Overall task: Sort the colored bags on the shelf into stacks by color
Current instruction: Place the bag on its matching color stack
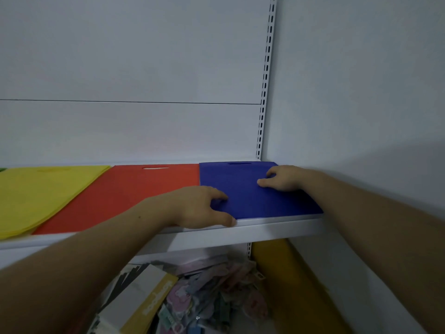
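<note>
Three flat stacks of bags lie side by side on a white shelf: yellow bags at the left, red bags in the middle, blue bags at the right end. My left hand rests on the blue stack's near left corner, fingers on top and thumb along the shelf's front edge. My right hand lies flat on the far right part of the blue stack, fingers spread. Neither hand lifts a bag.
A slotted white upright runs up the back panel beside the right wall. Below the shelf lie a yellow roll, a yellow-and-white box and a heap of small colourful packets. A sliver of green shows at the far left.
</note>
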